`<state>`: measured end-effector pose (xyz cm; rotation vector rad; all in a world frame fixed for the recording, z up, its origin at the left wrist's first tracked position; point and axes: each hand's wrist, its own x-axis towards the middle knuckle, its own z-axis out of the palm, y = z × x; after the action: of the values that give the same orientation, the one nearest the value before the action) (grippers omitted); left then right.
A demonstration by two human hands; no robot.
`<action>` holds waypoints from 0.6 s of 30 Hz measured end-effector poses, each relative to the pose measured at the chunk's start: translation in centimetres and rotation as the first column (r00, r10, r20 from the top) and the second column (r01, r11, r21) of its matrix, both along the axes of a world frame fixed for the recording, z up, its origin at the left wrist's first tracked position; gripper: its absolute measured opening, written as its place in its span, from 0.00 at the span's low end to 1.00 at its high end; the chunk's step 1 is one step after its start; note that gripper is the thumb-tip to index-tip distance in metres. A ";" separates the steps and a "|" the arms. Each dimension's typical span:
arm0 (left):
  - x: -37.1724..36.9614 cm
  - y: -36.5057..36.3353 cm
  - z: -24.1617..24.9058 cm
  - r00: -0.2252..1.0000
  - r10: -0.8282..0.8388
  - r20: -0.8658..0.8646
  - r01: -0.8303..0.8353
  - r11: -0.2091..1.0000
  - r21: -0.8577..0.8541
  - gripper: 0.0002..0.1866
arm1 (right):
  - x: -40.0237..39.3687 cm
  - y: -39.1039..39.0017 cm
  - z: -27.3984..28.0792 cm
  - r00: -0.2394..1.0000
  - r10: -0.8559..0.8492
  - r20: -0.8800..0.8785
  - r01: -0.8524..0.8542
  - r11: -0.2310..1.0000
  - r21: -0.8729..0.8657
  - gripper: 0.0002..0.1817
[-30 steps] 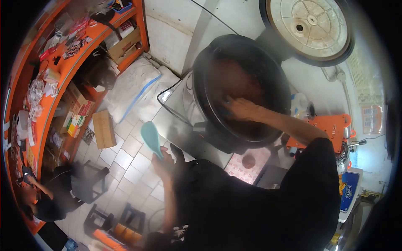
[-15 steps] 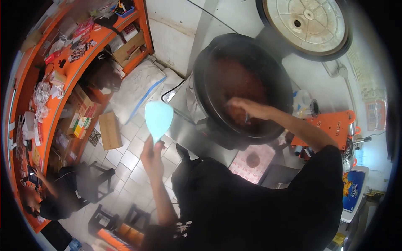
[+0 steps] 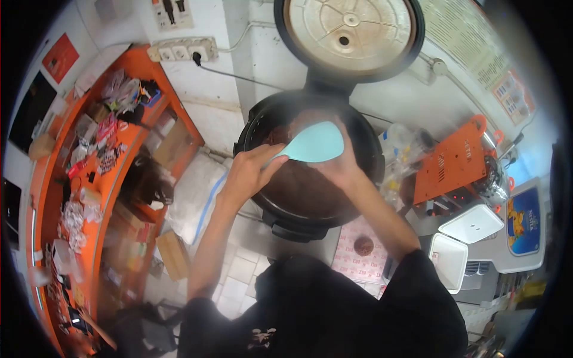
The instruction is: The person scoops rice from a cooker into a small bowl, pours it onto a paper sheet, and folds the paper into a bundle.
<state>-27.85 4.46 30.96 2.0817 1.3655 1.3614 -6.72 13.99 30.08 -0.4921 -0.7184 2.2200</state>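
My left hand point(image 3: 253, 170) is closed round the handle of a pale turquoise rice paddle point(image 3: 316, 143), whose flat blade is held over the big black cooker pot point(image 3: 286, 218). Behind the blade is my right hand point(image 3: 343, 169), above the pot; most of its fingers are covered, so I cannot see whether it holds anything. Dark reddish-brown food point(image 3: 274, 136) shows inside the steaming pot. The cooker's lid point(image 3: 325, 33) stands raised at the back. A round brown disc point(image 3: 363, 246) lies on pink-and-white printed paper point(image 3: 352, 268) in front of the pot.
On the right are an orange panel point(image 3: 447, 161), a white bin point(image 3: 447, 262) and a blue-and-white box point(image 3: 525, 224). Orange shelving point(image 3: 116, 179) with packets stands left. A white sack point(image 3: 194, 188) and cardboard box point(image 3: 172, 253) sit on the floor. A power strip point(image 3: 185, 49) hangs on the wall.
My left hand has brought the rice paddle from beside the cooker to above it. My right hand has risen out of the pot to behind the blade. The view has shifted.
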 end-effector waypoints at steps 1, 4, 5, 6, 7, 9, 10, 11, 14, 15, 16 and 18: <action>0.2 0.8 -0.1 1.000 -0.003 0.021 0.002 0.999 0.032 0.13 | 0.0 -0.2 0.5 1.000 0.005 0.030 -0.004 0.999 -0.032 0.29; 0.4 2.9 -0.2 0.999 0.027 -0.031 -0.028 0.999 -0.038 0.13 | 0.1 -1.6 0.3 0.990 -0.068 0.122 0.078 0.994 -0.076 0.31; 0.4 3.3 -0.1 0.997 0.050 -0.055 -0.056 0.992 -0.117 0.13 | 0.1 -1.6 0.1 0.994 -0.045 0.097 0.052 0.996 -0.078 0.31; 0.4 3.1 -0.1 0.997 0.050 -0.057 -0.057 0.991 -0.120 0.13 | 0.1 -2.0 -0.2 0.986 -0.075 0.149 0.090 0.991 -0.097 0.31; 0.2 2.8 0.1 0.998 0.058 -0.028 -0.061 0.989 -0.132 0.14 | 0.2 -2.4 -0.2 0.986 -0.074 0.147 0.089 0.991 -0.096 0.31; 0.5 2.1 1.1 0.998 0.057 -0.006 -0.057 0.989 -0.136 0.14 | 0.6 -2.7 -0.1 0.985 -0.091 0.149 0.109 0.987 -0.118 0.30; 1.1 0.8 1.4 1.000 -0.024 0.018 0.027 0.985 -0.168 0.13 | 1.0 -2.3 -0.6 0.985 -0.106 0.135 0.122 0.985 -0.119 0.30; 1.8 -0.5 1.3 0.993 -0.105 0.047 0.112 0.972 -0.206 0.13 | 0.8 -2.2 -2.2 0.964 -0.248 0.090 0.263 0.939 -0.223 0.26; 3.0 -0.8 -0.2 0.993 -0.102 0.061 0.109 0.986 -0.128 0.13 | 0.4 -4.0 0.6 0.918 -0.347 0.191 0.393 0.858 -0.330 0.25; 3.1 -0.8 -0.2 0.996 -0.075 0.047 0.083 0.980 -0.183 0.13 | 1.2 -3.9 -0.7 0.954 -0.252 0.160 0.288 0.919 -0.268 0.24; 3.1 -0.6 -0.6 0.996 -0.079 0.044 0.085 0.981 -0.176 0.13 | 1.8 -3.8 -1.6 0.980 -0.152 0.132 0.177 0.963 -0.203 0.24; 3.4 -0.3 -1.1 0.996 -0.077 0.051 0.085 0.980 -0.180 0.13 | 2.3 -3.8 -2.5 0.983 -0.132 0.128 0.155 0.969 -0.193 0.24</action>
<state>-24.46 4.18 29.90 1.9536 1.3196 1.1951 -4.46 10.17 27.62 -0.7539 -0.4992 2.1512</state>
